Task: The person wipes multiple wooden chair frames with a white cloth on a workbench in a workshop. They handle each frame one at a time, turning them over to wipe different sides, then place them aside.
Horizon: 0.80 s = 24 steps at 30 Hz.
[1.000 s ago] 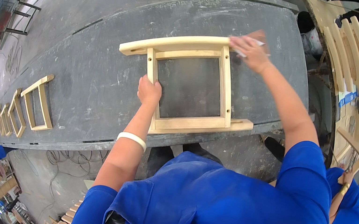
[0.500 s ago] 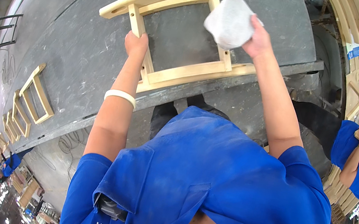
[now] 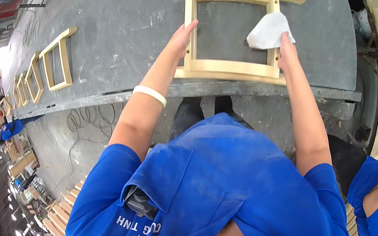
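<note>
Your left hand (image 3: 182, 37) lies flat, grip spread, against the wooden frame (image 3: 224, 29) on the grey table (image 3: 116, 16); your right hand (image 3: 286, 52) pinches a white cloth (image 3: 267, 31) against its right upright.

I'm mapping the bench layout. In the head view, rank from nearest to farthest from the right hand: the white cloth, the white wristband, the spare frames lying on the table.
1. White cloth, under the right hand.
2. White wristband, on the left forearm, lower left.
3. Spare wooden frames, far left on the grey table.
</note>
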Motion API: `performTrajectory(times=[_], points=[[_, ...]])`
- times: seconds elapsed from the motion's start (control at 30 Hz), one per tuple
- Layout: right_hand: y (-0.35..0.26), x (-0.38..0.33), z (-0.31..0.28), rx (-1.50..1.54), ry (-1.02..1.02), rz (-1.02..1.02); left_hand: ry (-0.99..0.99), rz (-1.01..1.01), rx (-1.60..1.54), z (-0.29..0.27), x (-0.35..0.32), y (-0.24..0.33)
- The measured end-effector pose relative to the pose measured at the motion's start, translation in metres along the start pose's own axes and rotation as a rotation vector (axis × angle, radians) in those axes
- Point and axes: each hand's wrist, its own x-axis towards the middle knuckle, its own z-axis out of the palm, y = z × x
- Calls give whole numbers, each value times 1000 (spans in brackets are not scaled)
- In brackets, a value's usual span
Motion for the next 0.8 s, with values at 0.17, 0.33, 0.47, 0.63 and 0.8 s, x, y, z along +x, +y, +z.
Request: performTrajectory(times=[0.17,0.33,0.47,0.63,0.8], points=[[4,-25,36,-13,-69,15,99,39,1,-38,-31,0],[18,-16,102,-18,-157,75,221,39,-24,-102,-42,10],[16,-9,129,-155,-177,26,297,107,176,-122,-23,-2],[-33,-39,73,17,-293,-164,518,208,466,-122,0,-25],[-16,-102,17,-1085,-112,-1197,583,272,517,-116,-4,-24]])
